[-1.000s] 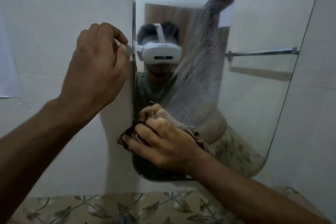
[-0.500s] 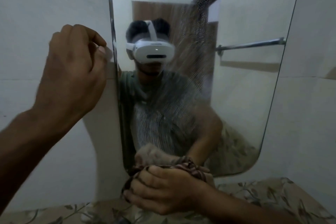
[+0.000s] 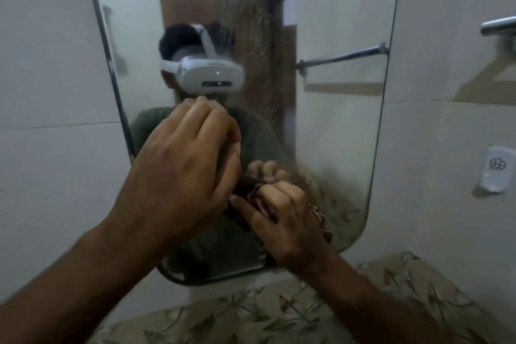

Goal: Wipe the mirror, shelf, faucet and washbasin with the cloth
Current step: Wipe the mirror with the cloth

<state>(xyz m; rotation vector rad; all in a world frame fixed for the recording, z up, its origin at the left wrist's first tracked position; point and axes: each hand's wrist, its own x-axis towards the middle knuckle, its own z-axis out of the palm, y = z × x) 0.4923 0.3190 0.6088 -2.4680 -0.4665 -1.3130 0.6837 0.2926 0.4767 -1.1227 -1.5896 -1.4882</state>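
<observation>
The tall mirror [image 3: 335, 134] with rounded lower corners hangs on the white tiled wall and fills the middle of the head view; streaks and droplets mark its glass right of centre. My right hand [image 3: 282, 220] presses a bunched dark reddish cloth [image 3: 248, 190] against the lower glass. My left hand [image 3: 184, 170] hovers in front of the mirror, just left of the cloth, fingers curled and holding nothing, its fingertips close to the cloth. The shelf, faucet and washbasin are out of view.
A metal towel bar [image 3: 499, 26] juts from the wall at the upper right, and a small white holder [image 3: 495, 169] is fixed below it. Leaf-patterned tiles [image 3: 279, 313] run along the bottom under the mirror. White wall tiles [image 3: 50, 162] lie to the left.
My left hand left the mirror's left edge and moved right and down, close to the cloth. My right hand carried the cloth down to the bottom edge, then back up and right.
</observation>
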